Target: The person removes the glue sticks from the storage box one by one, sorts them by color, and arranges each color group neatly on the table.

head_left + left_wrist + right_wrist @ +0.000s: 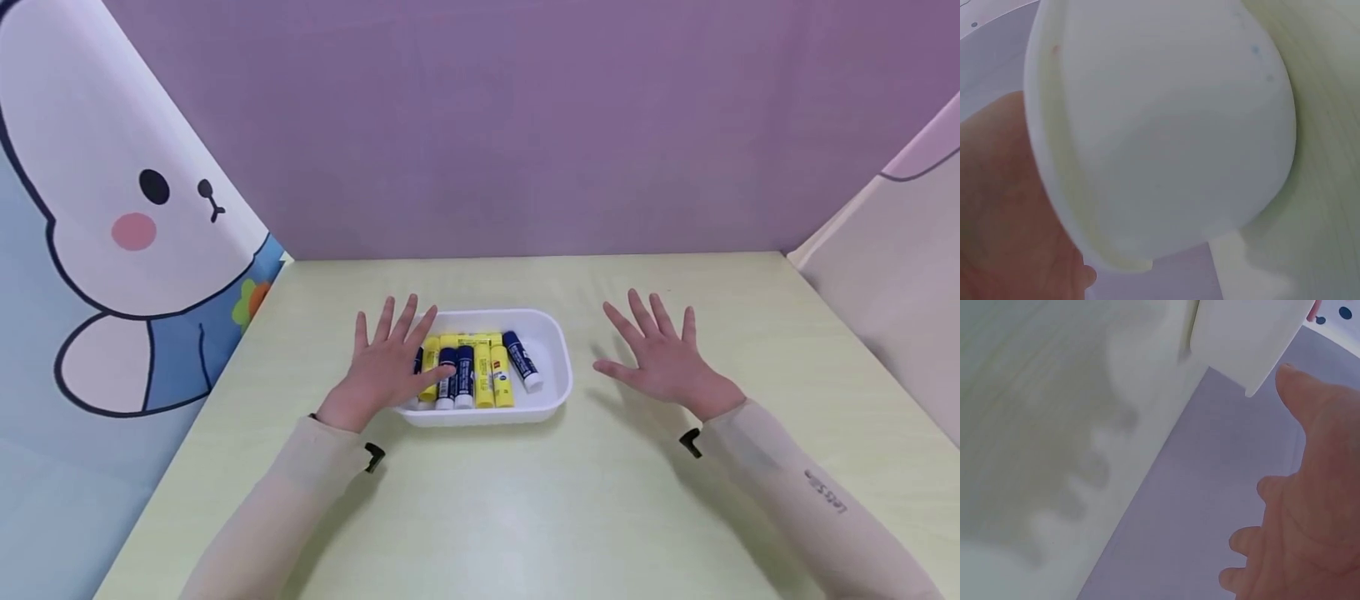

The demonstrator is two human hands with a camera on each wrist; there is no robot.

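A white plastic tray (555, 367) on the table holds several glue sticks, some yellow (501, 379) and some dark blue with white ends. One dark blue glue stick (522, 360) leans at an angle on the tray's right side. My left hand (386, 367), fingers spread and straight, hovers over the tray's left end and covers part of it. In the left wrist view the outside wall of the tray (1172, 144) fills the middle, beside the palm (1010, 206). To the right of the tray, my right hand (663, 362) is held above the table with fingers spread, gripping nothing.
The pale wood-grain table (510, 517) reaches back to a purple backdrop (525, 133). A cartoon-printed panel (112, 250) borders the left side and a pale panel (892, 275) the right. Both forearms wear light sleeves (810, 500).
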